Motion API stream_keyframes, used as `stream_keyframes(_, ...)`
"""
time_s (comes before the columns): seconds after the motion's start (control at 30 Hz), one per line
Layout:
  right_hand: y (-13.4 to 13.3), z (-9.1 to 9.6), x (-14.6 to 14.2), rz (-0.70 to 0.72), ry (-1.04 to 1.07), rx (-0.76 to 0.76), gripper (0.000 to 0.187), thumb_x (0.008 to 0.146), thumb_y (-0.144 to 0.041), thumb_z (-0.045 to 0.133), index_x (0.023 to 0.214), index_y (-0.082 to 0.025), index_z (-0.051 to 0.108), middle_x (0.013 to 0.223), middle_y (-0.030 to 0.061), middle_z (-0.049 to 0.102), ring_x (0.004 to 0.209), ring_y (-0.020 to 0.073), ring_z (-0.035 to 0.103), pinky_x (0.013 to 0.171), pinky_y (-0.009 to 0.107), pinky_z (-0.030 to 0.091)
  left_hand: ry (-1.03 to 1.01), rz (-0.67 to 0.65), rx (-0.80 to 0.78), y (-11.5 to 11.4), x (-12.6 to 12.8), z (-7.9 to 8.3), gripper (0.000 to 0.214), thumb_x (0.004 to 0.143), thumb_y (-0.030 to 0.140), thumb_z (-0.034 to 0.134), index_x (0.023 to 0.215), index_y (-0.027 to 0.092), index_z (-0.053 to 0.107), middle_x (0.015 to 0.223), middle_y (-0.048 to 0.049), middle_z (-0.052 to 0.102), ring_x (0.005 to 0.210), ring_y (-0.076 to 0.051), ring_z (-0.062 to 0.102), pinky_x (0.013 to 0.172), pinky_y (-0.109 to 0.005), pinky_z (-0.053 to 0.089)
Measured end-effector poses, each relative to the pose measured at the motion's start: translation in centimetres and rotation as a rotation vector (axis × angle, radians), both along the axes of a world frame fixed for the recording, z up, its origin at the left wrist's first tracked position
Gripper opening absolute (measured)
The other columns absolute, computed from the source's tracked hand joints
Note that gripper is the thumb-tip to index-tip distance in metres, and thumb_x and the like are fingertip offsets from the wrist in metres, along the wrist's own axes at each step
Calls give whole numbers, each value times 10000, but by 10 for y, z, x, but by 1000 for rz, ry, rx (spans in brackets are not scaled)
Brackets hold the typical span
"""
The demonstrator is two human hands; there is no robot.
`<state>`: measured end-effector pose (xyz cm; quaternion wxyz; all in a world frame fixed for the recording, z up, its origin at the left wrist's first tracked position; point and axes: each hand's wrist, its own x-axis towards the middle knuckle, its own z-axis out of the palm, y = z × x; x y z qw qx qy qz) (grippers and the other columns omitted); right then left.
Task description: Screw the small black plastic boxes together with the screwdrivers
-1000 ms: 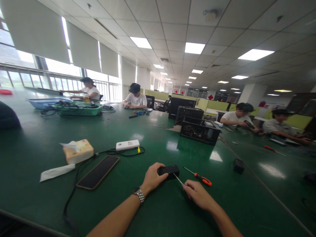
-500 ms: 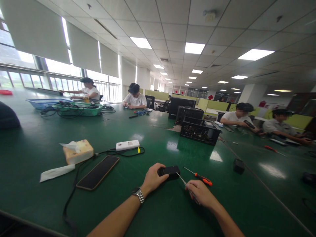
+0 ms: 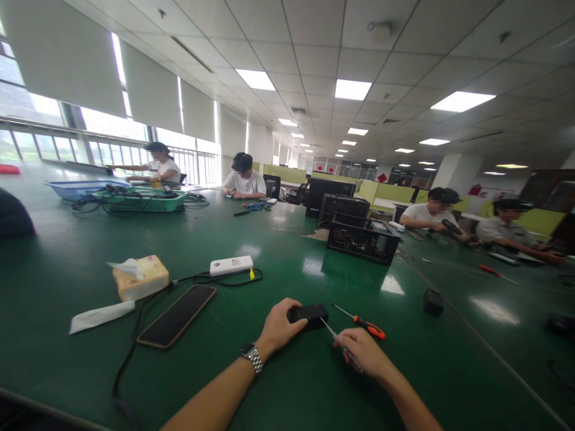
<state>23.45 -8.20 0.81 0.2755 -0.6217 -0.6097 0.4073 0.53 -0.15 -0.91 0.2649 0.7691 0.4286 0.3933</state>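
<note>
My left hand [image 3: 282, 326], with a metal-banded watch [image 3: 251, 354] on its wrist, grips a small black box [image 3: 313, 315] by its left end, thumb on the near side and fingers over the far side. The box lies low at the table surface. Closed round a slim pointed silver tool [image 3: 331, 333] is my right hand [image 3: 363, 352]. The tool's tip meets the near right edge of the box; my fingers cover its middle, so its exact kind is unclear. Just beyond lies an orange-and-black screwdriver [image 3: 369, 327].
On the green table [image 3: 251, 395] are a phone [image 3: 177, 315], a tissue pack [image 3: 142, 278], a white power strip [image 3: 231, 266] with its cable, and a black cube [image 3: 433, 303]. Farther off stand an open computer case [image 3: 363, 240] and a green basket [image 3: 155, 202]. Several people sit around the table.
The tool's tip has slid slightly from the top of the black box toward its near edge. My left hand keeps its hold; the view has shifted a little.
</note>
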Motion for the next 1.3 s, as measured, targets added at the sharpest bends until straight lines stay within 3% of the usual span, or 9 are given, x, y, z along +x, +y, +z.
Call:
stream_keyframes(0.27,-2,-3,-15,-39,-204,111,361,900,-391,413,692,-168,606,551,6,573,515,124,514,501,218,316,20,-97,8,-11,13,2,324,703,321,706,998,195,661,1003,-57,676,933,-234,607,838,-327,459)
stream_keyframes(0.47,-1,-13,-30,-63,-320,158,180,858,-352,517,808,-198,595,764,27,643,669,150,568,573,219,334,-25,-88,19,-12,10,3,337,720,311,701,1036,208,651,1022,-48,685,937,-231,615,850,-327,459)
stream_keyframes(0.57,0,-8,-18,20,-213,52,271,899,-356,438,788,-174,606,660,6,598,581,127,544,534,208,349,-28,-90,-7,-12,10,4,345,706,320,716,1024,199,658,1018,-56,688,941,-242,615,851,-337,462)
stream_keyframes(0.83,-17,14,30,234,-283,-81,206,748,-367,650,718,-168,695,624,-8,601,564,114,523,518,203,365,-29,-56,-88,-11,11,6,364,680,332,733,1003,178,669,984,-60,684,897,-247,618,791,-346,483)
stream_keyframes(0.97,-13,17,20,-33,-418,289,394,747,-457,655,1064,-225,685,926,55,666,806,203,603,699,284,462,-83,-70,-22,-11,8,10,336,704,291,716,1016,178,660,1014,-64,675,899,-232,618,731,-308,494)
stream_keyframes(1.03,-11,18,12,-116,-409,494,609,758,-473,645,1320,-271,524,1266,88,552,1068,254,554,884,356,451,-110,-117,17,-13,6,13,325,713,283,713,1019,190,655,1027,-58,673,920,-224,617,740,-296,497)
stream_keyframes(1.1,-10,16,5,-32,-399,580,698,780,-469,630,1418,-304,400,1473,81,349,1264,283,421,1024,414,367,-120,-190,42,-16,6,15,334,704,291,732,1016,199,655,1032,-53,673,945,-222,613,772,-295,499)
stream_keyframes(1.2,-8,11,0,164,-389,586,544,851,-436,566,1371,-298,484,1420,84,434,1247,270,456,1045,402,356,-122,-293,32,-21,9,16,347,700,304,749,1020,208,654,1039,-53,671,966,-223,611,804,-302,505)
stream_keyframes(1.3,-3,7,8,128,-348,638,415,887,-434,518,1254,-265,612,1191,89,611,1058,242,588,930,343,452,-188,-313,-12,-22,11,14,402,726,289,733,1100,213,608,1112,-68,648,1037,-229,597,858,-324,507)
